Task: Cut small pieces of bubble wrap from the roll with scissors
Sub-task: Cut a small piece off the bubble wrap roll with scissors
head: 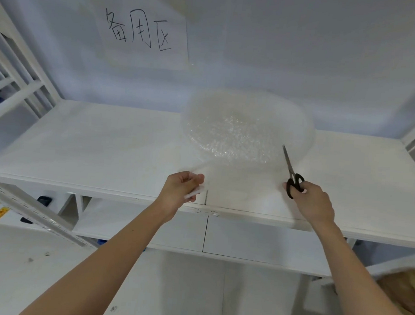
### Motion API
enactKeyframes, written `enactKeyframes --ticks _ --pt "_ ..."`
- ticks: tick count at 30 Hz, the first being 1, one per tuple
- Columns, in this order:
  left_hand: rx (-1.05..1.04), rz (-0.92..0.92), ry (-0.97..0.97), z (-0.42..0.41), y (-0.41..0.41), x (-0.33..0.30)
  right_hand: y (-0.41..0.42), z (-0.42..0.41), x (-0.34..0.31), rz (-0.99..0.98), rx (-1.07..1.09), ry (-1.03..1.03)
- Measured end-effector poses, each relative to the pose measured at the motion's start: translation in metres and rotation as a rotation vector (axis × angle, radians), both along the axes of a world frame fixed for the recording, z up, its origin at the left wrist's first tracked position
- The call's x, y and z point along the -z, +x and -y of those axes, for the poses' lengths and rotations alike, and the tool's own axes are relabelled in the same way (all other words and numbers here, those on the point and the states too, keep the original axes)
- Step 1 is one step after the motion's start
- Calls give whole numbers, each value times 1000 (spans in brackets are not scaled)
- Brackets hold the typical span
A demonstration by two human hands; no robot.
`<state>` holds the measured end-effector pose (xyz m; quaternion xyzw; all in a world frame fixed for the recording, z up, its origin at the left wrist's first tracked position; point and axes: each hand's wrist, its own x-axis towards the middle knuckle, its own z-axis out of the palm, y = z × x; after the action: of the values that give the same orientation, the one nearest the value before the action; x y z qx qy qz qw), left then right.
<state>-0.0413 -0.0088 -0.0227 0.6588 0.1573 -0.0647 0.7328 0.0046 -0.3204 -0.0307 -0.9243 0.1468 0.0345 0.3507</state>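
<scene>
left hand (184,185) pinching bubble wrap (247,133) edge, right hand (308,200) gripping scissors (291,172) — blades pointing away

The bubble wrap roll (248,128) blocks the shelf board's (91,143) right-centre back, against the wall; its loose sheet (244,185) covers the front edge there (translucent, edges hard to trace). Bare board lies open to the roll's left and far right, bounded by rack uprights (22,68)

White shelf (103,149), top board in two panels, seam at 6 o'clock on the front edge. Bubble wrap roll (248,128) rests on it toward 1 o'clock, loose sheet trailing forward.
</scene>
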Motion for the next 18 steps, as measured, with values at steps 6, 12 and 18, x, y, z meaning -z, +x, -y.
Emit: enactKeyframes --ticks 6,12,18 --pt "0 64 57 -4 1 -2 6 -2 28 238 170 168" --pt "20 106 110 -8 2 -5 -3 -4 54 209 257 251" --pt "19 108 120 -7 3 -11 -5 -8 55 78 258 122"
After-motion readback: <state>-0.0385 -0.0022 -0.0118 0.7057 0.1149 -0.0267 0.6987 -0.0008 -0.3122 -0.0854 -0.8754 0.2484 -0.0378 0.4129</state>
